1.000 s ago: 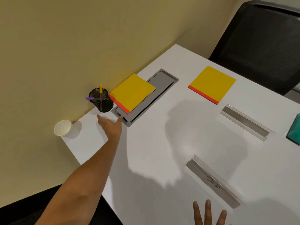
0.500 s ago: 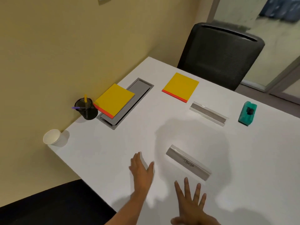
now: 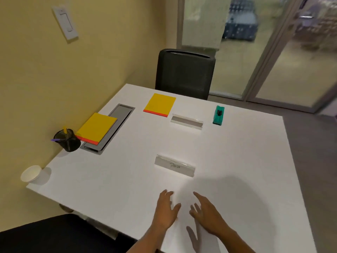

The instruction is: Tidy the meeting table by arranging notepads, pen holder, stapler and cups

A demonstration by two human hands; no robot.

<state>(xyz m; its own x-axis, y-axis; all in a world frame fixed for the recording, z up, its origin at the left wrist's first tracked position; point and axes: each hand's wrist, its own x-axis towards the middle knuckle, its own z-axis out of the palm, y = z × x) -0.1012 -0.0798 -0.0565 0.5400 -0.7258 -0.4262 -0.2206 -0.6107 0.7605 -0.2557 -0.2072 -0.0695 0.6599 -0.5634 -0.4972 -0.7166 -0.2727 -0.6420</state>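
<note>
One yellow notepad (image 3: pixel 97 127) lies partly over the grey cable hatch (image 3: pixel 121 112) at the left of the white table (image 3: pixel 237 152). A second yellow notepad (image 3: pixel 160 105) rests near the far edge. The black mesh pen holder (image 3: pixel 67 140) with pens stands at the left edge, and a white paper cup (image 3: pixel 31 174) sits at the near left corner. A green stapler (image 3: pixel 218 115) lies at the far right. My left hand (image 3: pixel 166 210) and my right hand (image 3: pixel 206 212) hover open and empty over the near edge, close together.
Two clear acrylic name holders sit on the table, one near me (image 3: pixel 174 166) with writing and one further back (image 3: pixel 187 121). A black office chair (image 3: pixel 184 73) stands at the far side, another dark seat (image 3: pixel 54 234) at the near left. The yellow wall borders the left.
My left hand has drawn back from the pen holder and notepad to the near edge beside my right hand. The view has pulled back and lifted, revealing the stapler and chair.
</note>
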